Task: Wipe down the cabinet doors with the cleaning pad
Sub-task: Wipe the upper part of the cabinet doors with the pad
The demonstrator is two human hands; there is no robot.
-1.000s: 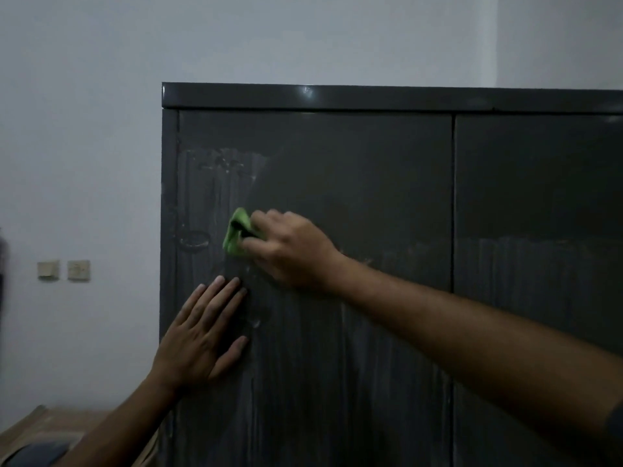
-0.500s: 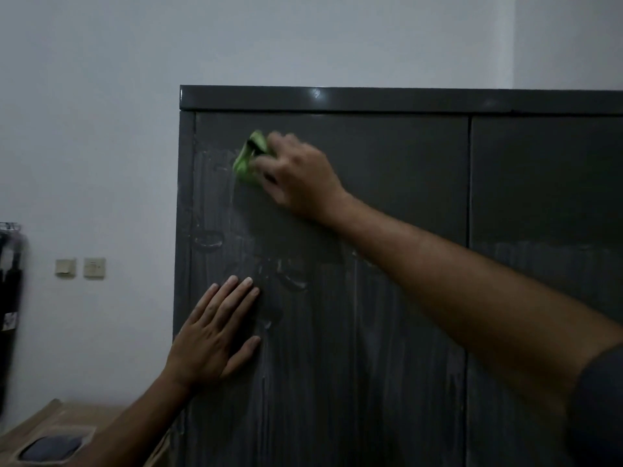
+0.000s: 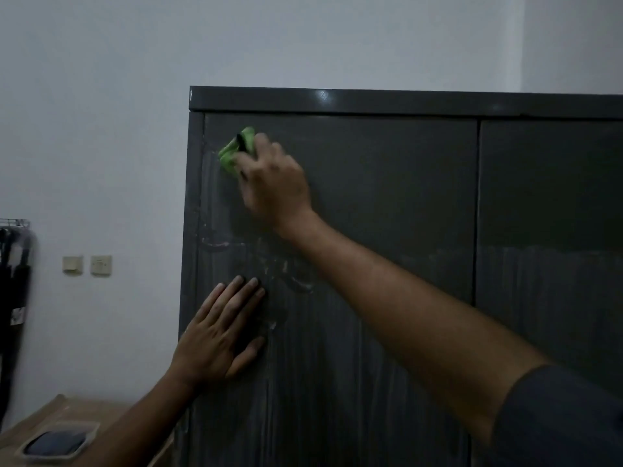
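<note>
Right hand [image 3: 274, 183] grips pad [image 3: 236, 150] at left door [image 3: 354, 197] top corner; left hand [image 3: 219, 332], fingers flat, braces door below.

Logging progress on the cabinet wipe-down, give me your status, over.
Right hand grips green cleaning pad, pressed near left door's top-left corner. Left hand flat on same door, lower down. Nothing in the way.

The right hand [image 3: 273, 183] covers most of the green cleaning pad [image 3: 232, 153]; its fingers [image 3: 247, 160] are blurred. The right cabinet door [image 3: 549, 197] runs off the picture's right edge. A dark rack [image 3: 13, 298] is cut by the left edge, its contents unreadable. The tray [image 3: 57, 443] on the worktop's [image 3: 84, 409] near corner holds something dark, unidentifiable.
</note>
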